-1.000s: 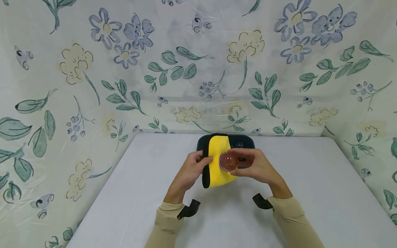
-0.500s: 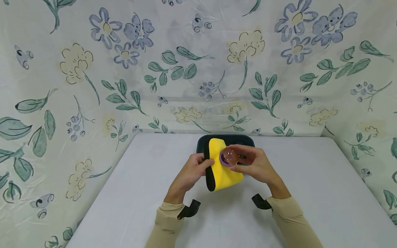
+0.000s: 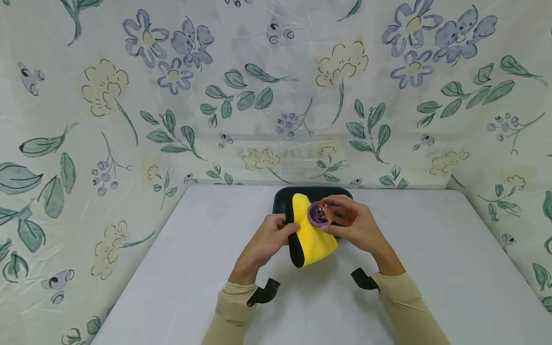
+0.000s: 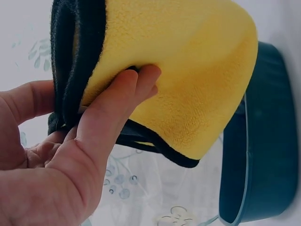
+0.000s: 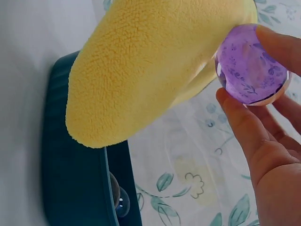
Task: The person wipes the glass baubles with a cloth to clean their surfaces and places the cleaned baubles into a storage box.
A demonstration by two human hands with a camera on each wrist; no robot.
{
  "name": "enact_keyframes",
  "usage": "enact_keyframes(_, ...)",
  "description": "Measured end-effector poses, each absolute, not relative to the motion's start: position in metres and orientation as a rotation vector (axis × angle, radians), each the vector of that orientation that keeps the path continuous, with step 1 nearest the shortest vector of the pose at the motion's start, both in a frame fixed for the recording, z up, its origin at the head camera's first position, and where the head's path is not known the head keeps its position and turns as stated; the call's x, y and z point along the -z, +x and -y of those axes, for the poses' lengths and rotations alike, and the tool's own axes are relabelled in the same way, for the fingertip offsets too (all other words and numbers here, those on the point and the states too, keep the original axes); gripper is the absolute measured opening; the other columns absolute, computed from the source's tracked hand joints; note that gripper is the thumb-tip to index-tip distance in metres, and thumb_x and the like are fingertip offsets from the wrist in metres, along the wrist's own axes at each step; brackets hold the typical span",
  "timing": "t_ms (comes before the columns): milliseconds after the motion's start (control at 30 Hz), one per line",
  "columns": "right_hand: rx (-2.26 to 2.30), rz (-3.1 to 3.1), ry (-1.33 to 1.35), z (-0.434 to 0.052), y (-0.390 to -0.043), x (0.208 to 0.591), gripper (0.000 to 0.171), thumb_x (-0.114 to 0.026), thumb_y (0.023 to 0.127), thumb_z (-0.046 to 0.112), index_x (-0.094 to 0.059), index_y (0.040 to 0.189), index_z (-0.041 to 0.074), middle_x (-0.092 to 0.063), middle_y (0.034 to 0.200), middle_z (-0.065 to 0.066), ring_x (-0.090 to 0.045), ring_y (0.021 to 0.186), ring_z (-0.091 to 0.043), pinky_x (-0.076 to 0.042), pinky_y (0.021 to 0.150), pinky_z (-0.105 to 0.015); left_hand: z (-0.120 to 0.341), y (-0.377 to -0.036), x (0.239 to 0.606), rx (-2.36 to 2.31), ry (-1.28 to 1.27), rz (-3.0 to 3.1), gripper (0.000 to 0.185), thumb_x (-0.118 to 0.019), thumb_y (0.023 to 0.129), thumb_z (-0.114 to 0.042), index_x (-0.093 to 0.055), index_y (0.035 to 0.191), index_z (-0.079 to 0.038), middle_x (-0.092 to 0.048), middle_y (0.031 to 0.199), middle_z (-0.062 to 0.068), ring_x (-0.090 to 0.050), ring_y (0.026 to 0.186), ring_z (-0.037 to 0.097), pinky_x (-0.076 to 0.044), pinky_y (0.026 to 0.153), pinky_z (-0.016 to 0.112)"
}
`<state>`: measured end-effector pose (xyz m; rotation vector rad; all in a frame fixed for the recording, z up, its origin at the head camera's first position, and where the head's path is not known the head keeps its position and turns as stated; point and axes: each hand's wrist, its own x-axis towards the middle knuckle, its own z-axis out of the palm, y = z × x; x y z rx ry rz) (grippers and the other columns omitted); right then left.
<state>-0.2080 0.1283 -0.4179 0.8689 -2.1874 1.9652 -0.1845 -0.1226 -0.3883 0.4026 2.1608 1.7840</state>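
Right hand: I log fingers and thumb curled round a clear purple glass ball, held above the table and pressed against the cloth just to its left.

Left hand: fingers closed on a folded yellow fleece cloth with black edging, thumb on the yellow face, black hem bunched in the palm.

Beyond both hands: a dark teal plastic tub on the white table; one small clear ball shows at its rim.

Progress, my judgement: wiping of the purple ball is under way, not finished; the tub ball remains untouched.

Surround: floral sheet backdrop.
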Motion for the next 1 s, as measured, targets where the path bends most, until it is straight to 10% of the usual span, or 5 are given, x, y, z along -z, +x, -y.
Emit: enact_keyframes(1000,-1.646,2.507,0.827,-0.138,-0.216,0.431,0.062,-0.085,0.083,0.013,-0.062,0.139,0.004,-0.067,0.137,-0.016,-0.070,0.110,-0.027,-0.060,0.101,-0.041,0.124,-0.180,0.383,-1.846,0.390,-2.148,0.040,-0.054,0.104,-0.014,-0.057,0.136,0.009,-0.066,0.130,0.028,-0.073,0.107,0.022,-0.060,0.100,0.043)
